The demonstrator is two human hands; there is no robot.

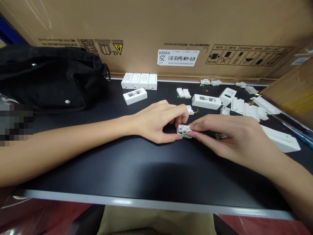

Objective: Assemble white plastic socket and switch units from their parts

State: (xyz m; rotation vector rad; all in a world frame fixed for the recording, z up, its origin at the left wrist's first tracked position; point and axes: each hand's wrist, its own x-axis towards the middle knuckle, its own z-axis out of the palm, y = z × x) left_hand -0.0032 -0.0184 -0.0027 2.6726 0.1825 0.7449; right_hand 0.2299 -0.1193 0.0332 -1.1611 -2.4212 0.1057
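Observation:
A small white plastic switch module (pixel 185 128) with brassy metal contacts showing on its side sits low over the black table, between my two hands. My right hand (pixel 234 133) pinches its right end with thumb and index finger. At its left end, my left hand (pixel 161 120) is curled, the thumb tip against the near corner and the fingers bent round the far side. Partly behind the left fingers lies another small white piece (pixel 190 110) with a brass strip. Under my right palm, a small part with metal (pixel 221 136) is half hidden.
Four-sided white housings (pixel 206 101), white covers (pixel 244 109) and a long white piece (pixel 281 138) lie at the right. A row of white switches (pixel 139 81) and a housing (pixel 135 96) stand at the back. A black bag (pixel 49 78) sits left; a cardboard box (pixel 141 29) walls the rear.

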